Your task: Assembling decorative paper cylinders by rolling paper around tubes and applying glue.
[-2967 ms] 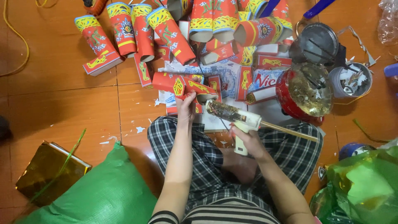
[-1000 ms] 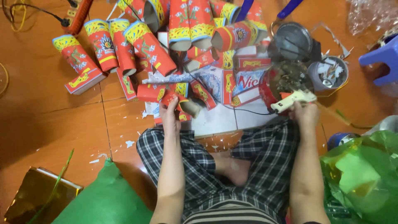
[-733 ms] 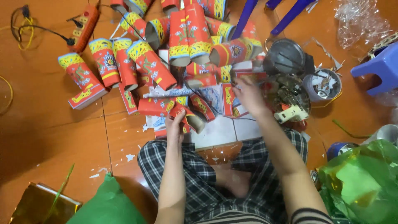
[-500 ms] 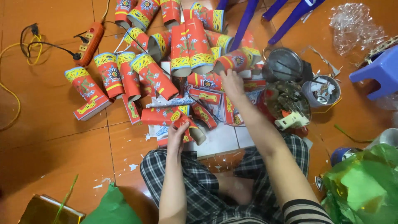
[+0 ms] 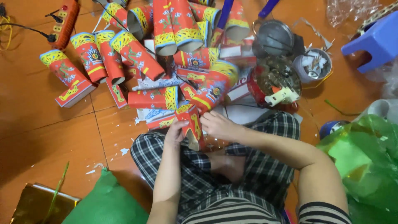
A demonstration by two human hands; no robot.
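Note:
I sit cross-legged on an orange tiled floor. My left hand (image 5: 175, 132) and my right hand (image 5: 216, 124) meet above my knees, both closed on a small folded red paper piece with yellow print (image 5: 191, 125), which stands roughly upright between them. Just beyond it lies a heap of red paper tubes with yellow and blue bands (image 5: 166, 49). One red tube (image 5: 215, 88) slants up to the right from my right fingers. A white glue gun (image 5: 282, 95) rests on a red round tin (image 5: 265, 81) to the right of my hands, untouched.
A metal pot (image 5: 273, 38) and a small tin of scraps (image 5: 313, 66) stand at the back right, beside a blue plastic stool (image 5: 375, 39). An orange power strip (image 5: 66, 23) lies at the far left. Green bags (image 5: 107, 203) (image 5: 365, 157) and gold foil (image 5: 35, 204) flank my legs.
My right hand put the glue gun down on the red tin, reached into the tube pile, then drew back to my left hand, which kept its place at the pile's near edge.

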